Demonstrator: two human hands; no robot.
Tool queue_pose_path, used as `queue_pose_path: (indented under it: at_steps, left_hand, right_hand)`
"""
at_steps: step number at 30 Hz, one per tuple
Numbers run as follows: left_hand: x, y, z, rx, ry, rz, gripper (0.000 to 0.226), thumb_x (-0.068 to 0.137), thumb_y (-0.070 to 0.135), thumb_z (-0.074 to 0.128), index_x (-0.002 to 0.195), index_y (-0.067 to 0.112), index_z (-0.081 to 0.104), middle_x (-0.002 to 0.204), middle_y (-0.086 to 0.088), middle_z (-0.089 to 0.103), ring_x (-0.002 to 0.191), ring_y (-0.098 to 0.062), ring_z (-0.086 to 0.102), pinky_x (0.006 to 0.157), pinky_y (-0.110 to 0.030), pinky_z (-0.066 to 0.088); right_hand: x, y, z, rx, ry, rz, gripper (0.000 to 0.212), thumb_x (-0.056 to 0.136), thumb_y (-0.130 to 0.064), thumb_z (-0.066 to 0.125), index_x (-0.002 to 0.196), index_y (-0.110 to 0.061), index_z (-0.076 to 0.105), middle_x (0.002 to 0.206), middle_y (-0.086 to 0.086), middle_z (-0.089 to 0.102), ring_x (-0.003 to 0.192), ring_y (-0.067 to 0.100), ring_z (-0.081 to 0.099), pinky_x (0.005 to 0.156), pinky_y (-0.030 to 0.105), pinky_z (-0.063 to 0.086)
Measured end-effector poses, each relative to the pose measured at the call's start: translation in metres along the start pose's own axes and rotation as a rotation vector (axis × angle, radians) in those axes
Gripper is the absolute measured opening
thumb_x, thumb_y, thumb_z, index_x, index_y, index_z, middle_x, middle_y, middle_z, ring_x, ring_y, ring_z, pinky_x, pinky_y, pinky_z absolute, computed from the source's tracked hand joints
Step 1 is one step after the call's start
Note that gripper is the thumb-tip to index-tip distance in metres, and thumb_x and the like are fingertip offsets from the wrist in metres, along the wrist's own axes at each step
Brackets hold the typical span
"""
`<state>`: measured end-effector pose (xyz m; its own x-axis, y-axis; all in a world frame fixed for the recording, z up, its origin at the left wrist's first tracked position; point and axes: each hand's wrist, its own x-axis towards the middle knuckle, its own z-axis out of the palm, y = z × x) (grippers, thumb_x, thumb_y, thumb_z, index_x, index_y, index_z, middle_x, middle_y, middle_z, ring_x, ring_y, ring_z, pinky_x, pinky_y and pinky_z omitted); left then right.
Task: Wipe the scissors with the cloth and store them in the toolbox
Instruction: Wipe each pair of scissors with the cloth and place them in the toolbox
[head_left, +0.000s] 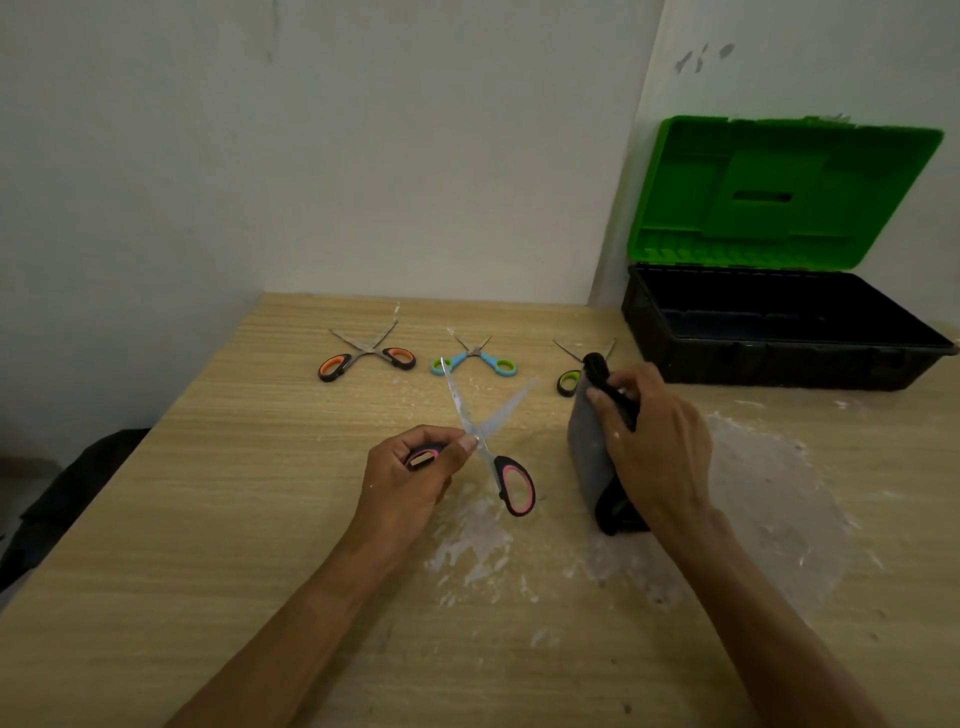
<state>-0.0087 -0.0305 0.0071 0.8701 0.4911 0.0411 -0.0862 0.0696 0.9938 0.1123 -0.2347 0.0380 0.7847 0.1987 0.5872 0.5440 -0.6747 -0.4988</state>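
While the left hand (410, 478) grips one handle of the splayed pink scissors (483, 444) over the tabletop (208, 519), the right hand (654, 447) clutches the cloth (589, 452) just beside them; the toolbox (779, 358) stands open behind.

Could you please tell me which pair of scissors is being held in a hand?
The pink-handled pair, gripped by the left hand; the orange-handled pair, the blue-handled pair and the green-handled pair lie on the table.
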Motion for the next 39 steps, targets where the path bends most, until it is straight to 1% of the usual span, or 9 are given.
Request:
queue_pose_path:
  at_steps: [5,10,14,19,25,31,34,36,39]
  left_hand:
    - [0.001,-0.004,-0.002,0.062,0.042,0.056,0.003,0.086,0.016,0.079,0.086,0.014,0.080,0.061,0.016,0.068,0.049,0.005,0.055,0.051,-0.008,0.041]
    - [0.002,-0.005,-0.001,0.149,0.086,0.082,0.006,0.084,0.023,0.081,0.084,0.017,0.080,0.076,0.008,0.077,0.066,0.003,0.066,0.056,-0.010,0.046]
    - [0.002,-0.004,-0.004,0.131,0.055,0.097,0.007,0.087,0.026,0.079,0.088,0.020,0.080,0.086,0.003,0.079,0.082,-0.008,0.073,0.067,-0.017,0.053]
    - [-0.001,-0.001,-0.006,0.084,0.007,0.128,0.006,0.088,0.021,0.078,0.090,0.016,0.079,0.088,-0.005,0.078,0.085,-0.020,0.075,0.074,-0.026,0.058]
    - [-0.003,0.001,-0.006,0.091,0.022,0.137,0.005,0.085,0.022,0.081,0.083,0.018,0.079,0.080,0.001,0.077,0.069,-0.002,0.068,0.062,-0.014,0.050]
    - [-0.003,0.004,-0.001,0.069,0.023,0.013,0.004,0.083,0.017,0.081,0.080,0.017,0.080,0.067,0.011,0.072,0.051,0.006,0.056,0.051,-0.008,0.043]
    - [0.000,0.006,-0.003,0.031,0.008,-0.025,0.003,0.084,0.019,0.080,0.082,0.018,0.080,0.058,0.015,0.065,0.045,0.003,0.051,0.047,-0.010,0.040]
    - [0.001,0.006,-0.005,0.041,0.006,-0.013,0.003,0.085,0.020,0.079,0.082,0.018,0.080,0.054,0.017,0.062,0.044,0.003,0.048,0.045,-0.011,0.038]
    - [0.003,0.004,-0.005,0.058,0.023,0.007,0.004,0.086,0.021,0.079,0.084,0.018,0.080,0.056,0.017,0.063,0.045,0.003,0.050,0.046,-0.012,0.039]
  right_hand:
    - [-0.002,-0.015,-0.006,0.446,-0.099,0.234,0.015,0.090,-0.029,0.065,0.098,-0.027,0.053,0.095,-0.006,0.068,0.089,0.007,0.068,0.066,0.017,0.055]
    - [-0.037,-0.050,0.011,0.267,-0.266,-0.169,0.045,0.097,-0.022,0.056,0.140,-0.031,0.046,0.131,-0.008,0.058,0.114,-0.004,0.051,0.096,0.011,0.041]
    - [-0.057,-0.062,0.027,0.010,-0.298,-0.448,0.050,0.100,-0.027,0.039,0.148,-0.012,0.038,0.137,0.009,0.058,0.131,0.011,0.040,0.118,0.017,0.003]
    - [-0.056,-0.062,0.032,-0.103,-0.227,-0.414,0.053,0.097,-0.038,0.048,0.140,-0.007,0.050,0.130,0.013,0.063,0.127,0.024,0.055,0.112,0.029,0.024]
    - [-0.041,-0.055,0.030,-0.112,-0.084,-0.435,0.046,0.095,-0.028,0.044,0.128,-0.002,0.061,0.118,0.016,0.069,0.113,0.027,0.064,0.102,0.026,0.033]
    - [-0.015,-0.027,0.020,-0.012,-0.163,-0.166,0.038,0.100,-0.014,0.052,0.137,-0.007,0.052,0.126,0.017,0.064,0.113,0.028,0.063,0.097,0.028,0.043]
    - [-0.003,-0.012,0.006,0.172,-0.013,0.019,0.031,0.100,-0.018,0.052,0.130,-0.012,0.058,0.122,-0.010,0.064,0.094,0.000,0.059,0.084,0.013,0.049]
    - [0.004,-0.004,-0.003,0.324,0.093,0.183,0.019,0.099,-0.019,0.054,0.112,-0.012,0.067,0.115,-0.035,0.055,0.093,-0.008,0.058,0.085,0.024,0.056]
    - [0.008,-0.002,-0.014,0.580,0.035,0.403,0.006,0.095,-0.025,0.060,0.093,-0.025,0.066,0.111,-0.014,0.062,0.098,0.004,0.063,0.088,0.038,0.057]
